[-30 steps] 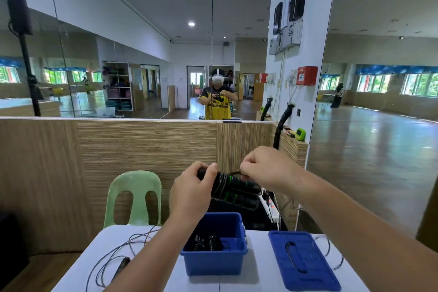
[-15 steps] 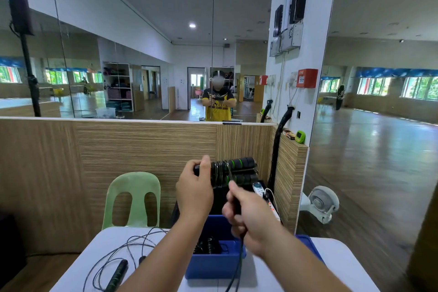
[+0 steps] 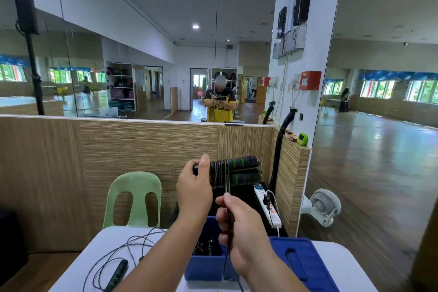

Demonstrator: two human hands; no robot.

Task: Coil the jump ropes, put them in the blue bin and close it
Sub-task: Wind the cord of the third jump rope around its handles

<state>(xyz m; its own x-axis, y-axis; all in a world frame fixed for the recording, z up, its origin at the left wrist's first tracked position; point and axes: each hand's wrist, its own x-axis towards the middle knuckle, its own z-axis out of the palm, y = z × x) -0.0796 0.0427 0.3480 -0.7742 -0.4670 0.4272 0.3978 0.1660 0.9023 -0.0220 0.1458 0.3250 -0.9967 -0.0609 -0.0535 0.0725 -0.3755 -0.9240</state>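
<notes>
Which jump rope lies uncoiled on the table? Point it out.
The rope left of the blue bin, cord sprawled loose. The one in the left hand is wound round its handles; another sits coiled in the bin.

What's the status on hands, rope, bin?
Left hand grips the paired handles, cord wound round them. Right hand pinches the cord below. Bin open, lid beside it; second rope loose on table.
</notes>
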